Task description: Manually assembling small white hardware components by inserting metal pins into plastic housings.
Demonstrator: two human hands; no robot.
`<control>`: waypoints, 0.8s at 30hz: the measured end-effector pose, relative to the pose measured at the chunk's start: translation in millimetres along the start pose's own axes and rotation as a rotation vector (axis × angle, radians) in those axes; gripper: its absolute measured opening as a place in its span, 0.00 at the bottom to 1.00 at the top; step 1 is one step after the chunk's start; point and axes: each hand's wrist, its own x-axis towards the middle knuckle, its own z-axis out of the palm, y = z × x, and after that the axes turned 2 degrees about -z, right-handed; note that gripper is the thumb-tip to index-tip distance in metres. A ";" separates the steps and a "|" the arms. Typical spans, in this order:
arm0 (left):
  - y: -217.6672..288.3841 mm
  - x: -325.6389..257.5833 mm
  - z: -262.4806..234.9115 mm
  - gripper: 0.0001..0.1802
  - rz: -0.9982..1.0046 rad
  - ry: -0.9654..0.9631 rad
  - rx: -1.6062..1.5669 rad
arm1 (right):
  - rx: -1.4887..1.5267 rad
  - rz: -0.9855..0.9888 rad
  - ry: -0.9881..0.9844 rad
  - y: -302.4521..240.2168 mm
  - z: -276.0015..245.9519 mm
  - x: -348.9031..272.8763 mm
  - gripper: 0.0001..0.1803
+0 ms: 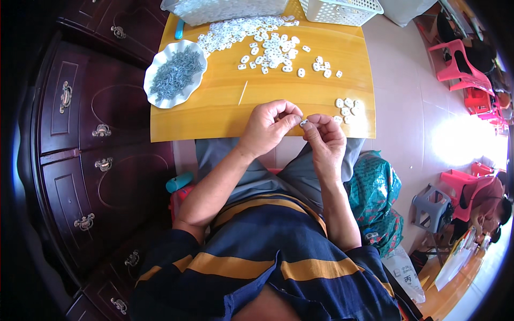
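Note:
My left hand and my right hand meet at the near edge of the small yellow wooden table. Both pinch one small white plastic piece between their fingertips. A little heap of the same white pieces lies just right of my right hand. Many more white pieces are scattered over the far half of the table. A white scalloped dish holding grey metal clips sits at the table's left edge.
A clear plastic box and a white lattice basket stand at the table's far edge. A dark wooden cabinet with drawers runs along the left. A green bag, a grey stool and pink plastic chairs stand on the tiled floor to the right.

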 end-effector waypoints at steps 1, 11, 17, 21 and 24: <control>0.1 -0.2 -0.4 0.03 0.017 0.001 0.026 | -0.001 0.001 0.001 0.3 0.3 -0.3 0.07; 7.7 0.2 -0.6 0.04 0.072 0.020 0.215 | -0.101 -0.040 0.000 0.5 1.0 -0.5 0.06; 8.1 5.9 -0.3 0.05 0.091 -0.059 0.198 | -0.081 -0.030 0.018 -2.1 -2.9 -0.6 0.06; 3.7 19.5 6.2 0.09 0.060 -0.061 -0.088 | -0.040 -0.068 0.068 -4.5 -7.3 1.4 0.07; 2.9 37.7 8.9 0.14 0.218 0.061 0.315 | 0.020 -0.089 0.162 -9.1 -15.9 1.8 0.08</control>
